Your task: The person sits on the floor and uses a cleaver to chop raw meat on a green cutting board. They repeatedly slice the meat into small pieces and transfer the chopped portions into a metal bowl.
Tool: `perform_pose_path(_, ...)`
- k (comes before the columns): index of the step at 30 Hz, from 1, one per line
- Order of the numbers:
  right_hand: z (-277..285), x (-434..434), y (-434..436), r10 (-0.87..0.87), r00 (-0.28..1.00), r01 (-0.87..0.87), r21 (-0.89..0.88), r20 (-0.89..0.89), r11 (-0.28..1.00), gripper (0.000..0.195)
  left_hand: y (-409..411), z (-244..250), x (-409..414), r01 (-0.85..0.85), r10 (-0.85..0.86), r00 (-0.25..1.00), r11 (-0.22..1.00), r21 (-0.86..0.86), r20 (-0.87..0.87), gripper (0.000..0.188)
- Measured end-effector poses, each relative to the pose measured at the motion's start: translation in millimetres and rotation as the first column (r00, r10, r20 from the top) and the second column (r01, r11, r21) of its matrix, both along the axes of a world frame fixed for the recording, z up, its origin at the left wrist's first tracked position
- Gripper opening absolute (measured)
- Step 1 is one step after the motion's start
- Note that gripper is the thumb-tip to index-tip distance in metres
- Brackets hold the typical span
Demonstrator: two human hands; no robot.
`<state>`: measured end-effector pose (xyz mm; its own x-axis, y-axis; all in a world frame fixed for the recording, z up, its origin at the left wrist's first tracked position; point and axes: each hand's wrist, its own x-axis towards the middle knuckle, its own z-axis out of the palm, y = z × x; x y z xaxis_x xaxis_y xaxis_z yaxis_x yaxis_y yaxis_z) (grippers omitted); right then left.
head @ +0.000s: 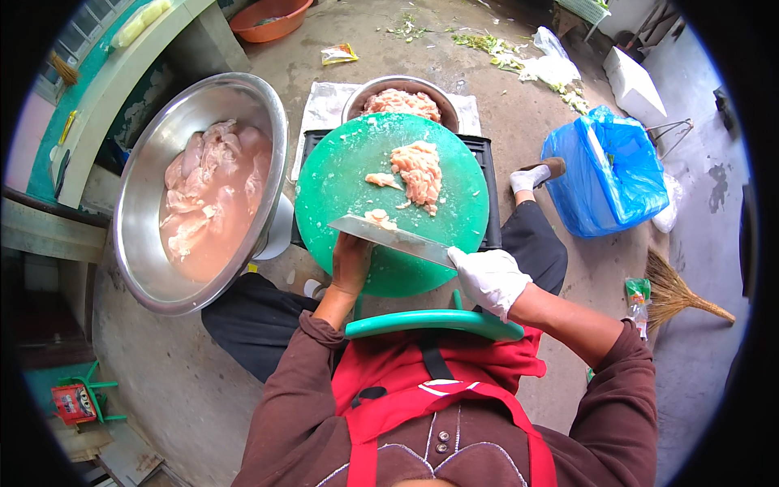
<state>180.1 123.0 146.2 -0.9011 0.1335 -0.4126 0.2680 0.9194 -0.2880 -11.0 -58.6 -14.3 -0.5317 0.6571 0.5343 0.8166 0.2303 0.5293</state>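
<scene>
My right hand [492, 279], in a white glove, grips a broad-bladed knife [398, 239]. The blade reaches leftward over the near part of a round green cutting board [341, 176]. Just below the blade is my bare left hand [351, 265]; the metal hides its fingertips, so I cannot tell whether they hold anything. A few small slices of pale meat [381, 218] lie along the blade's far side. Farther up the board sits a heap of cut raw meat [419, 173], with one separate piece [383, 179] to its left.
At left, a large tilted steel basin [137, 243] holds raw meat in pinkish liquid. A metal bowl [451, 111] of cut meat stands behind the board. A bin lined with blue plastic [599, 176] and a straw broom [681, 298] are at right. A green stool [435, 324] is before my lap.
</scene>
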Motion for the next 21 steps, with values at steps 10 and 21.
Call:
perform_pose_path(10,-52,-35,-3,0.165,0.926,-0.130,0.123,-0.338,0.984,0.027,-2,-1,-2,-0.026,0.028,0.999,0.999,0.037,-0.041,0.036)
perform_pose_path(21,-73,-47,-6,0.073,0.969,-0.048,0.110,-0.237,0.993,0.025,0,12,-1,-0.012,0.016,0.988,1.000,0.029,-0.155,0.041)
